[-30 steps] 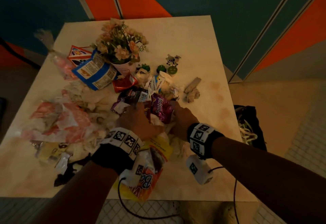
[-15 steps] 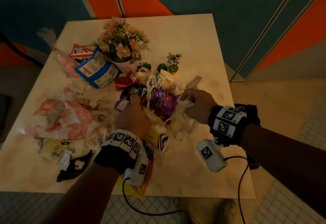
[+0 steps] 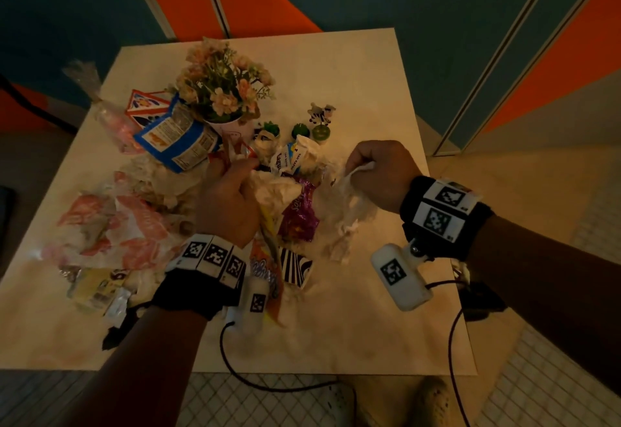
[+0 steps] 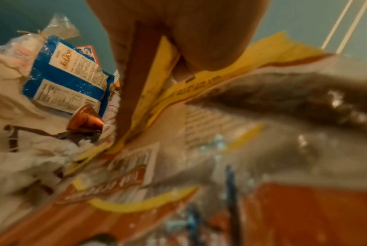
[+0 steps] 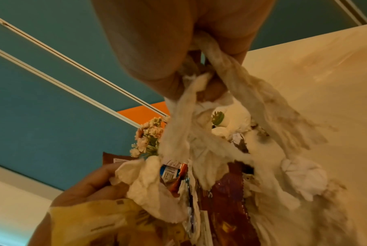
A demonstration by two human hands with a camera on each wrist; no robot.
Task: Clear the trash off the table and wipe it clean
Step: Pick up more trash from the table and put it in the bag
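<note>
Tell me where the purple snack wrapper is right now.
In the head view, the purple snack wrapper lies mid-table between the left hand and right hand, among crumpled white tissues.

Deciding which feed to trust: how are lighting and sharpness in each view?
Head view: dim, warm light, mostly sharp, table edges bowed by the wide lens. Left wrist view: yellow bag smeared with blur, blue packet readable. Right wrist view: tissue sharp, lower corners soft.

I see bare table (image 3: 353, 73) at 12 to 3 o'clock — trash (image 3: 141, 218) and flowers (image 3: 221, 87) crowd 9 to 11.
</note>
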